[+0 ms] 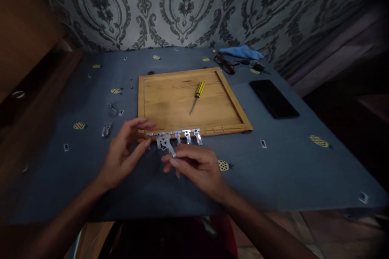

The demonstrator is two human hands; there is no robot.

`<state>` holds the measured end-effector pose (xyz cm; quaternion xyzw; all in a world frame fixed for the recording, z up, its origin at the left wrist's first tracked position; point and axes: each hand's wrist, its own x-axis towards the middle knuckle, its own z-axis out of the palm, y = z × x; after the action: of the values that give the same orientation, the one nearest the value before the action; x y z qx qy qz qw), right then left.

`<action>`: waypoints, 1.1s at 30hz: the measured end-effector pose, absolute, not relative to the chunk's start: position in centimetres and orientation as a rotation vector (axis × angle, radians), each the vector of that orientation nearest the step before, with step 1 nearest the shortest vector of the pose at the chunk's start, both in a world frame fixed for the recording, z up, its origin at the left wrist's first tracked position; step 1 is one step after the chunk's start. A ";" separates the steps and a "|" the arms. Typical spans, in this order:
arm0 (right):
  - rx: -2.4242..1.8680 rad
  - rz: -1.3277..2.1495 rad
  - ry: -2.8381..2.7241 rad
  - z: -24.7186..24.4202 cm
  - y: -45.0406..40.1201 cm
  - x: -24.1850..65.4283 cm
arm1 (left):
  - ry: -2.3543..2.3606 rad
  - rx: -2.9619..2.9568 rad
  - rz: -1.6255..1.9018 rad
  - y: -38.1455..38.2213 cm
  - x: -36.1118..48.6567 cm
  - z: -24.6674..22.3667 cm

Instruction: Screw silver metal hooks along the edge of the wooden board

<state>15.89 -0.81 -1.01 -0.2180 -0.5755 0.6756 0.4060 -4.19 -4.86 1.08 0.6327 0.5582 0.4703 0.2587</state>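
Observation:
My right hand (pixel 197 166) pinches the lower end of a silver metal hook (pixel 166 144), its flat, holed plate tilted up in front of the board. My left hand (pixel 126 147) is open at the board's near left corner, thumb and fingers apart, close to the end of a metal rail (pixel 174 132). Several hooks (pixel 188 136) hang from this rail along the near edge of a framed wooden board (pixel 170 93). Whether my left thumb touches the rail cannot be made out. On the board lies a yellow and black screwdriver (pixel 198 94), tip toward me.
Two loose metal hooks, a curved one (pixel 112 109) and a flat one (pixel 106 129), lie left of the board. To its right are a black phone (pixel 274 98), glasses (pixel 225 64), keys (pixel 257 65) and a blue cloth (pixel 241 52). A patterned wall (pixel 188 4) bounds the table's back.

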 end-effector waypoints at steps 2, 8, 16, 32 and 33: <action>-0.514 1.515 -1.609 -1.3 -1.2 16.1 | 1.467 1.476 1.250 -5.0 -3.7 1.6; -0.474 1.415 -1.723 -2.1 -1.3 16.1 | 1.460 1.281 1.188 -5.4 -2.5 3.0; -0.552 1.372 -1.812 -1.3 -1.5 16.5 | 1.569 1.334 1.144 -6.6 -1.9 2.5; -0.966 1.760 -1.349 -2.2 -1.5 23.0 | 1.510 1.801 0.902 -3.9 2.1 1.0; -0.994 1.716 -1.329 -2.4 -1.2 23.5 | 1.527 1.793 0.895 -3.4 2.2 1.1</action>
<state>23.50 -1.21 -2.41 -0.3872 -0.5176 0.6683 0.3682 2.20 -3.40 1.06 0.6775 0.5770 0.3381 0.3062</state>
